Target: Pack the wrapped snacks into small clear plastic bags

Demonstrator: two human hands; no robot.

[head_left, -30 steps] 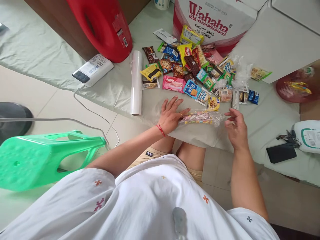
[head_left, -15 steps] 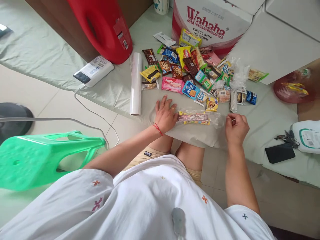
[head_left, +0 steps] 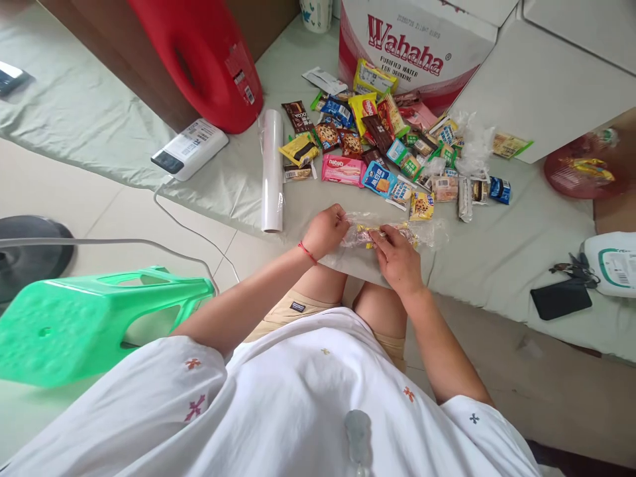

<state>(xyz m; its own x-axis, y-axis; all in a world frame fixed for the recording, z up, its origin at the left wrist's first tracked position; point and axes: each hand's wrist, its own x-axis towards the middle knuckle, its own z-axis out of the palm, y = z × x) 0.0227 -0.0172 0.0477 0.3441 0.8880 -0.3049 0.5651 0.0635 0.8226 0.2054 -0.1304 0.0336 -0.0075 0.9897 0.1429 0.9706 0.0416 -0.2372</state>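
Note:
A bundle of snacks point(head_left: 410, 232) in yellow and pink wrappers lies near the table's front edge, wrapped in clear plastic film point(head_left: 433, 232). My left hand point(head_left: 325, 232) is closed on the film at the bundle's left end. Over the middle of the bundle, my right hand point(head_left: 400, 260) presses with its fingers bent and close together. Part of the bundle is hidden under those fingers. Just behind lie a yellow cookie packet point(head_left: 422, 207) and a blue packet point(head_left: 379, 179). A roll of clear film point(head_left: 272, 172) lies to the left.
Many wrapped snacks point(head_left: 342, 169) are heaped before a Wahaha carton point(head_left: 412, 50). A white power bank point(head_left: 191, 149) and red jug point(head_left: 218, 73) are at left. A black phone point(head_left: 560, 299) and keys lie right. A green stool point(head_left: 74, 324) stands lower left.
My right hand has moved left from beyond the bundle's right end onto its middle. My left hand, earlier spread flat, has closed on the film's left end.

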